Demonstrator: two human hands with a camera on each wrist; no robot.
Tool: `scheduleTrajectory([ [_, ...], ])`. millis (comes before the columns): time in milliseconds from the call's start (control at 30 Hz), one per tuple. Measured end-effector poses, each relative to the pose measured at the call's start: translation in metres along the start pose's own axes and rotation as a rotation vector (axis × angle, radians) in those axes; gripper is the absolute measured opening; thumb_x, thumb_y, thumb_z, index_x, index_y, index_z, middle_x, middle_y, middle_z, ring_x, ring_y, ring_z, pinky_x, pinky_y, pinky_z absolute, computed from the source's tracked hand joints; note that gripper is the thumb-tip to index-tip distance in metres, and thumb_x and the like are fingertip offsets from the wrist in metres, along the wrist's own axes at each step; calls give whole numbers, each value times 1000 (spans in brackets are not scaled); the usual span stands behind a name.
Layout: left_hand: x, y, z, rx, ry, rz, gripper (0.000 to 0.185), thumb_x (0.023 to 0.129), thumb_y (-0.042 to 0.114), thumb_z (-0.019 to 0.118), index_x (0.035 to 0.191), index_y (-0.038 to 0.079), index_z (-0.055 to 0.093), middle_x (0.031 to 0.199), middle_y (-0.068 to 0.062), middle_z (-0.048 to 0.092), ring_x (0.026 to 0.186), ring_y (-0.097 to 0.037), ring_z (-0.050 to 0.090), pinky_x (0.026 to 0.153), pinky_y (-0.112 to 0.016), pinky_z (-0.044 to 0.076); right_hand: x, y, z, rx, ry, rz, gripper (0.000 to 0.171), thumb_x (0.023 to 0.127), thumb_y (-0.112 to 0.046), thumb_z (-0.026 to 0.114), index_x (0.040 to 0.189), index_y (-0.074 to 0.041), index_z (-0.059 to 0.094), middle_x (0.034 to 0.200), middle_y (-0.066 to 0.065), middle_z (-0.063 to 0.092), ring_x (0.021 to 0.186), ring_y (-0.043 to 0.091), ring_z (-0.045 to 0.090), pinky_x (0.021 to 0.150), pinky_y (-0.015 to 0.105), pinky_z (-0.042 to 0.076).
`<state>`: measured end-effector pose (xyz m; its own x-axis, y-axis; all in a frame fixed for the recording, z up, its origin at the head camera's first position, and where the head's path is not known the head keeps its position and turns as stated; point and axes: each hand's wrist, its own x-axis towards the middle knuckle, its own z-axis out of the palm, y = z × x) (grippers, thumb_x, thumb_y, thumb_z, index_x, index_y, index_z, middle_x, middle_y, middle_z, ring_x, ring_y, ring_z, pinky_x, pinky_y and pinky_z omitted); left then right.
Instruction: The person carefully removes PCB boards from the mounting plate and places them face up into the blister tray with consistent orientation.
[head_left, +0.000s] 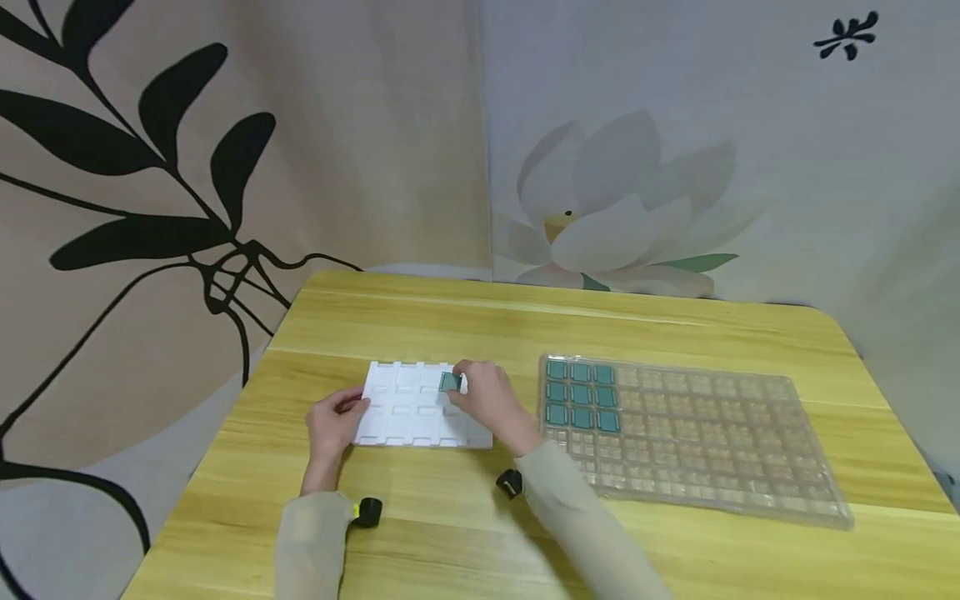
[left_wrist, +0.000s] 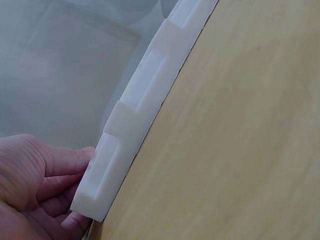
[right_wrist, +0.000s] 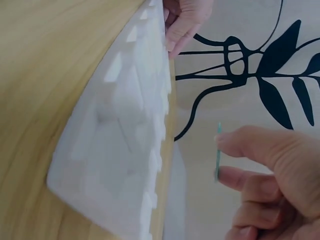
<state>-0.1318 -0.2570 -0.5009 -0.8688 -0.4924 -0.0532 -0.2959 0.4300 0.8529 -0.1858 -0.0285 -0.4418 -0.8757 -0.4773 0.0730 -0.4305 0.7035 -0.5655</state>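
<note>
Right hand (head_left: 487,398) covers the far right corner of the white foam tray (head_left: 408,408); pockets under palm not visible. Green chip (head_left: 450,382) shows only partly past the fingertips in head view; in right wrist view it appears edge-on as a thin line (right_wrist: 218,150) between thumb and forefinger, face unreadable. Left hand (head_left: 333,421) is cut by the frame edge in left wrist view; only fingers (left_wrist: 60,165) show against the tray's end. Clear tray (head_left: 697,433) pocket contents beyond the green chips too faint to tell.
</note>
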Motion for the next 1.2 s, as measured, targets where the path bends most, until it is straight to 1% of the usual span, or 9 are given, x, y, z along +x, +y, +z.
scheduleTrajectory([
  [133, 0, -1, 1, 4, 6, 5, 26, 86, 7, 64, 109, -7, 66, 101, -26, 65, 89, -32, 61, 56, -10, 37, -8, 6, -8, -4, 7, -13, 28, 81, -13, 72, 103, 2, 67, 71, 10, 65, 47, 7, 38, 44, 18, 34],
  [267, 1, -1, 2, 2, 15, 15, 26, 85, 6, 64, 107, -7, 66, 99, -26, 65, 88, -32, 62, 56, -10, 37, -17, 11, -15, -10, 22, -30, 27, 80, -12, 73, 101, 3, 67, 73, 12, 66, 47, 7, 36, 45, 18, 33],
  [367, 1, -1, 2, -3, 10, 16, 25, 85, 6, 64, 107, -7, 66, 99, -26, 65, 88, -32, 62, 56, -10, 38, -22, 14, -21, -27, 27, -22, 26, 80, -13, 73, 101, 2, 67, 68, 8, 64, 46, 6, 33, 43, 19, 31],
  [500, 1, -2, 2, -6, 7, 10, 26, 86, 6, 64, 108, -7, 66, 100, -26, 65, 89, -31, 61, 56, -10, 38, -29, 19, -27, -33, 19, -16, 26, 81, -14, 72, 101, 2, 67, 51, -2, 44, 42, 5, 28, 40, 17, 24],
  [567, 2, -3, 2, -3, 12, 10, 26, 86, 6, 64, 108, -7, 66, 100, -26, 65, 89, -31, 61, 57, -11, 38, -33, 21, -29, -28, 17, -20, 26, 81, -13, 71, 102, 3, 67, 47, -6, 34, 41, 4, 25, 39, 16, 22],
  [633, 1, -3, 2, 0, 16, 12, 25, 86, 6, 64, 107, -7, 66, 100, -26, 65, 88, -31, 61, 58, -11, 38, -36, 23, -31, -23, 29, -34, 25, 81, -11, 71, 101, 4, 66, 46, -8, 31, 40, 4, 25, 39, 16, 21],
  [733, 1, -3, 2, 0, 18, 12, 25, 86, 6, 64, 107, -7, 66, 99, -26, 65, 88, -31, 61, 59, -12, 39, -41, 28, -35, -25, 37, -26, 25, 81, -11, 70, 101, 3, 67, 46, -9, 28, 40, 3, 24, 39, 16, 20],
  [967, 1, -3, 3, -2, 13, 4, 25, 86, 7, 63, 108, -6, 66, 100, -25, 65, 89, -30, 60, 57, -10, 38, -57, 40, -44, 2, 27, 45, 26, 81, -12, 71, 102, 2, 67, 45, -8, 28, 39, 4, 23, 37, 17, 21],
  [1200, 1, -3, 2, 3, 23, 19, 24, 86, 7, 64, 106, -6, 67, 97, -24, 66, 86, -29, 61, 59, -12, 39, -75, 57, -58, 14, 80, 11, 29, 78, -8, 72, 102, 8, 65, 43, -10, 27, 38, 3, 19, 37, 16, 21],
])
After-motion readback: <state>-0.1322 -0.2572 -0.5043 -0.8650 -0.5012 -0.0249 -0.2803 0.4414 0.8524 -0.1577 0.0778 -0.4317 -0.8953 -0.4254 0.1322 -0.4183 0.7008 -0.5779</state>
